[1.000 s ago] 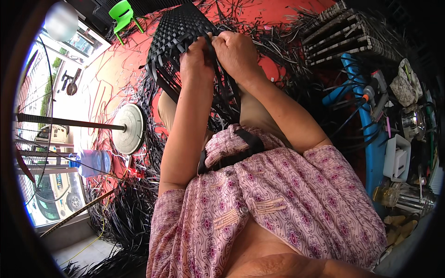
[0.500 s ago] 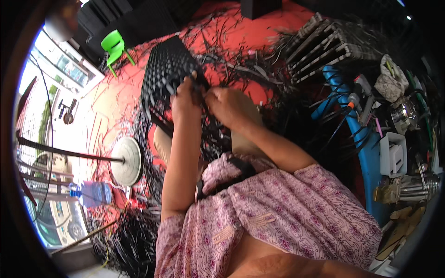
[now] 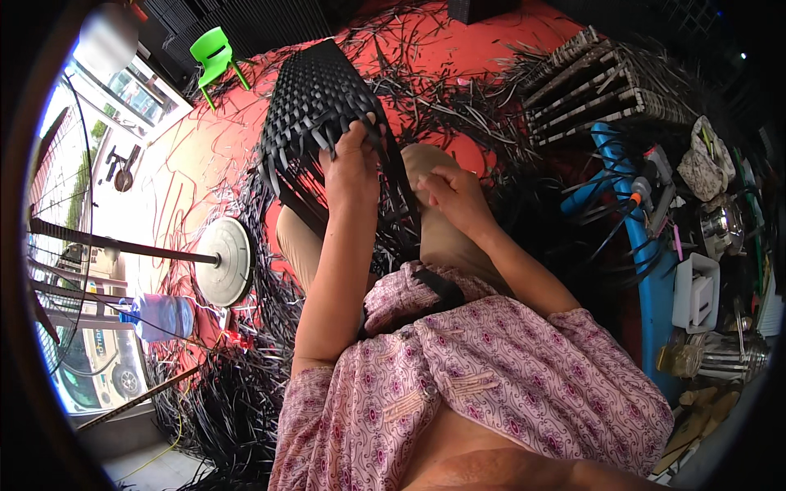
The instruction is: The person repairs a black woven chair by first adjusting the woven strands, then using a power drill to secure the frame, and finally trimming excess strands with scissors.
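A black woven panel (image 3: 315, 94) of flat strips leans in front of my knees, with loose strip ends hanging from its near edge. My left hand (image 3: 354, 168) is at that edge, its fingers bent around the black strips by the panel's right corner. To the right of it, over my right knee, my right hand (image 3: 458, 199) is apart from the panel. Its fingers are curled in a pinch; whatever they hold, if anything, is too small to make out. Long unwoven strips (image 3: 399, 184) hang down between my knees.
Cut black strips (image 3: 233, 409) litter the red floor. On the left stand a fan's round base (image 3: 223, 260), a blue water bottle (image 3: 164, 317) and a green chair (image 3: 214, 56). On the right are stacked woven frames (image 3: 585, 94), a blue bench (image 3: 651, 295) and a white tray (image 3: 696, 292).
My right hand has drawn away from the panel, to the right. My left hand stays at the panel's edge. The view has shifted slightly, and more of the panel shows.
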### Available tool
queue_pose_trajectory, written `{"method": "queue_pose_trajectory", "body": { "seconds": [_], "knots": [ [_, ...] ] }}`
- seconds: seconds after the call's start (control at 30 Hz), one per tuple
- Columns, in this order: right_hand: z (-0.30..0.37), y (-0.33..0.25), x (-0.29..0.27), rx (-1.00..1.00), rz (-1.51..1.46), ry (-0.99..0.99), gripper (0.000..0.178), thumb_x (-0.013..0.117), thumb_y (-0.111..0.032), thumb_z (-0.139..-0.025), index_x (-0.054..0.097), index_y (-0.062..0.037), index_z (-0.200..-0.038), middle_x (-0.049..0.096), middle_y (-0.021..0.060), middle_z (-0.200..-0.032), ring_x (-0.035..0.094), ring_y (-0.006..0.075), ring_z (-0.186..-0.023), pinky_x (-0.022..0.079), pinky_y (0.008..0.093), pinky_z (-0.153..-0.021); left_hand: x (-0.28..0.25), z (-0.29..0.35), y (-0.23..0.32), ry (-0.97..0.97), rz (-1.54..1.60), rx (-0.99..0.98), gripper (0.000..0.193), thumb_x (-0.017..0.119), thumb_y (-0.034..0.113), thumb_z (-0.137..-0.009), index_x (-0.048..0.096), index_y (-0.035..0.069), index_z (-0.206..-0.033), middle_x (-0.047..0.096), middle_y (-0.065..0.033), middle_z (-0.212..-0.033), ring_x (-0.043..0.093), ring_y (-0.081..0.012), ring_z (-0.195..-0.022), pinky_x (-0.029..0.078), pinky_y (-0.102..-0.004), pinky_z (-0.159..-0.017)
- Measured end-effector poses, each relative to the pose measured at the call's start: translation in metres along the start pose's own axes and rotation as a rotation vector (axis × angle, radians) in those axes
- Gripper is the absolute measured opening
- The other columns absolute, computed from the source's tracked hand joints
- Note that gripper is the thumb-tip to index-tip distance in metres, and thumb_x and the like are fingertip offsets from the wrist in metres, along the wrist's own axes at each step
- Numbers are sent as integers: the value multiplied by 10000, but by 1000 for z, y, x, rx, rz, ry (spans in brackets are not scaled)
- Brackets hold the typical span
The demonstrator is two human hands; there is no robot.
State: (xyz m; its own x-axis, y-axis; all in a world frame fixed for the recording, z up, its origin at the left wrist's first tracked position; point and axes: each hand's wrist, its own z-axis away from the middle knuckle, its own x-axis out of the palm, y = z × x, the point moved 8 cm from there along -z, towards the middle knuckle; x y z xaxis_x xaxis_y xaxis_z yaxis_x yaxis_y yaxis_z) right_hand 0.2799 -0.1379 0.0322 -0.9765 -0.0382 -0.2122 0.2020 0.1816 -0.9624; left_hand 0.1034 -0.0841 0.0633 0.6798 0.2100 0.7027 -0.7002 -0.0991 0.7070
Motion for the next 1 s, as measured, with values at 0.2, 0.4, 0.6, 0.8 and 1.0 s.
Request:
{"method": "queue_pose_trajectory", "body": {
  "seconds": [0.2,0.4,0.6,0.8,1.0],
  "knots": [
    [-2,58,7,201,3,-27,283,607,-246,-962,687,-4,-840,565,-7,-601,482,47,-533,383,242,-505,-3,9,16,19,-411,174,177,608,93,-958,600,-41,-1073,699,-137,-1052,679,-238,-933,564,-381,-843],
    [-4,105,6,342,15,-64,281,602,-251,-980,695,-14,-860,570,-15,-605,485,36,-539,380,230,-508,-10,5,16,-141,-1096,520,370,587,-44,-859,628,104,-1196,697,-82,-890,646,-308,-909,421,-423,-920],
    [-2,119,8,369,16,-75,267,599,-243,-989,703,-16,-893,573,-15,-610,487,26,-568,380,225,-523,-4,12,16,-139,-1410,639,302,619,19,-886,609,122,-1169,690,-71,-872,635,-323,-931,391,-455,-964],
    [2,117,2,359,-3,-75,271,595,-248,-990,705,-14,-908,578,-12,-616,495,32,-571,388,228,-525,-3,14,23,-155,-1361,619,179,594,50,-920,640,35,-1093,686,-87,-908,639,-270,-911,471,-394,-881],
    [23,124,-45,436,72,120,259,629,-256,-957,709,-15,-905,635,32,-659,583,75,-597,469,254,-564,-16,-14,2,-173,-691,238,282,573,170,-982,663,-54,-1127,673,-89,-986,643,-197,-893,528,-306,-822]
  ]
}}
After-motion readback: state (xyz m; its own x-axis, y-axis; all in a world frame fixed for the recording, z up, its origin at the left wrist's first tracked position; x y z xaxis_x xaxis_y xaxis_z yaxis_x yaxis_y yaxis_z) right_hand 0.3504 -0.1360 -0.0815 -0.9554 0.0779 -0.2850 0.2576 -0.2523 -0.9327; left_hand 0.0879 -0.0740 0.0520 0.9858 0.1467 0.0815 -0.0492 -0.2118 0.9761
